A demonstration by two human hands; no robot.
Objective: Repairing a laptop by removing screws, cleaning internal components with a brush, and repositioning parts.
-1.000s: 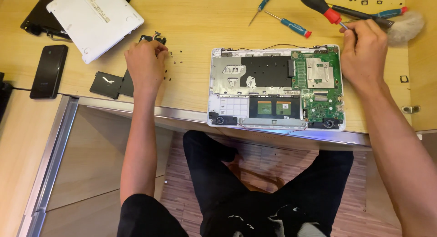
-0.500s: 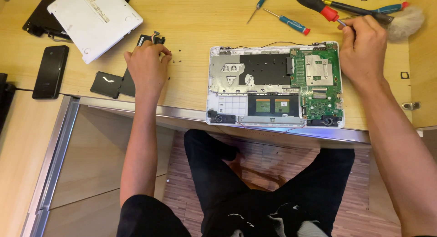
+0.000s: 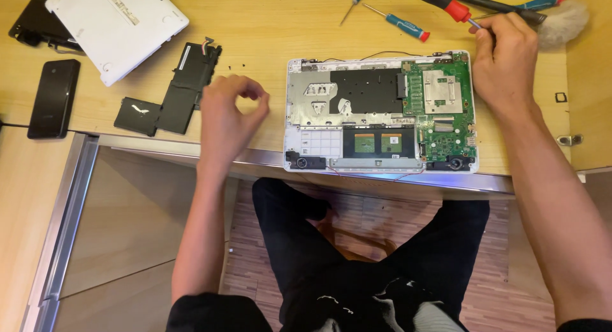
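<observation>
My left hand hovers over the wooden table, between the black battery pack and the opened white laptop base. Its fingers are loosely curled and apart, and I see nothing in them. My right hand rests at the far right corner of the laptop base. Its fingers are closed on the metal shaft of the red-and-black screwdriver. The green motherboard lies bare just left of that hand. Tiny dark screws lie on the table beyond my left hand.
A white laptop bottom cover lies at the far left, with a black phone near it. Two blue-handled screwdrivers and a fluffy brush lie at the back. A metal strip edges the table front. My legs are below.
My left hand has lifted off the spot by the battery and drawn back toward the front edge and the laptop, uncovering the battery. My right hand has stayed on the screwdriver.
</observation>
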